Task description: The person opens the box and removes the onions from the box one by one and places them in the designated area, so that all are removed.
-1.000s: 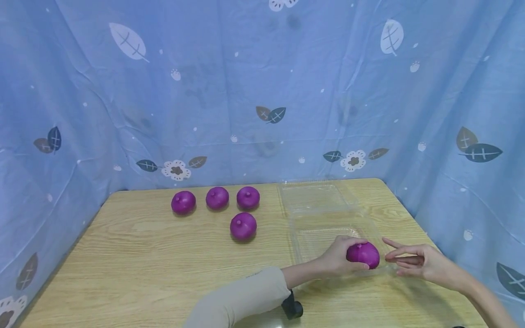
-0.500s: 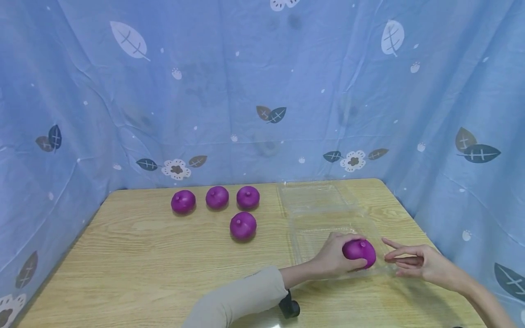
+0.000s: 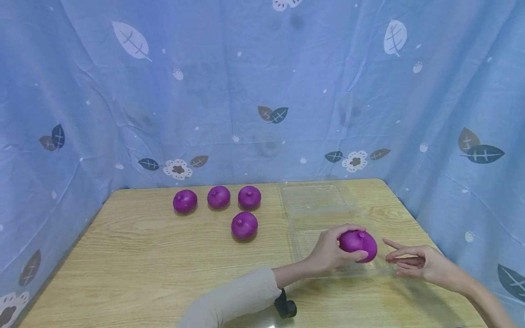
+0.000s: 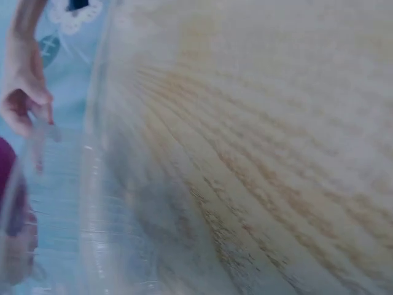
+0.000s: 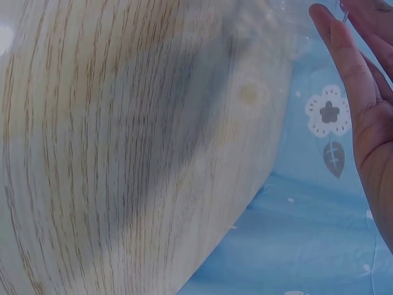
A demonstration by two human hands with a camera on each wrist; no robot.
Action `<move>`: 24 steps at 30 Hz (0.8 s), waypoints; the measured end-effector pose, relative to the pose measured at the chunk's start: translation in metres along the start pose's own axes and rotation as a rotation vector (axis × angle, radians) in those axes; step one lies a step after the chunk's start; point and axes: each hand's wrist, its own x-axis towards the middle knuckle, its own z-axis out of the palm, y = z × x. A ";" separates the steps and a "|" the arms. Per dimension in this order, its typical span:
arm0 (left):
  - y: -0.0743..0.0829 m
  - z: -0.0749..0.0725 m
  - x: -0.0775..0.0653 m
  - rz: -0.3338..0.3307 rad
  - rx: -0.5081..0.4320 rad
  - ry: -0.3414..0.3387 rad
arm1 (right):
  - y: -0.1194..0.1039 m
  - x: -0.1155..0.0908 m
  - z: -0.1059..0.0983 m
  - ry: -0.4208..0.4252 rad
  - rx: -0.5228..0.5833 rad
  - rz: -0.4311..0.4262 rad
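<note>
In the head view my left hand grips a purple onion, its small stub facing up, over the near half of an open clear plastic clamshell box. Thumb and fingers wrap the onion's left side. At the box's right edge, my right hand pinches the rim between thumb and fingers. The right wrist view shows this hand with a sliver of clear plastic at its fingertips. Part of the onion appears at the left edge of the left wrist view.
Several more purple onions stand left of the box: a back row with a middle onion, and one nearer onion. The box's lid half lies toward the back of the wooden table. A blue patterned curtain surrounds the table.
My left hand has raised the onion slightly and shifted it a little left, and the onion has turned so its stub shows more plainly. The right hand has stayed in place.
</note>
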 end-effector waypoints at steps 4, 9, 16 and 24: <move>0.010 -0.008 -0.006 -0.036 -0.014 -0.011 | 0.002 -0.001 -0.002 -0.002 0.004 -0.035; 0.021 -0.020 -0.015 -0.062 -0.007 -0.023 | 0.004 0.000 -0.003 -0.017 0.024 -0.050; 0.034 -0.039 -0.030 -0.110 -0.044 -0.009 | 0.006 0.000 -0.004 -0.044 0.056 -0.065; 0.041 -0.065 -0.046 -0.191 -0.089 0.021 | 0.007 0.001 -0.005 -0.067 0.097 -0.039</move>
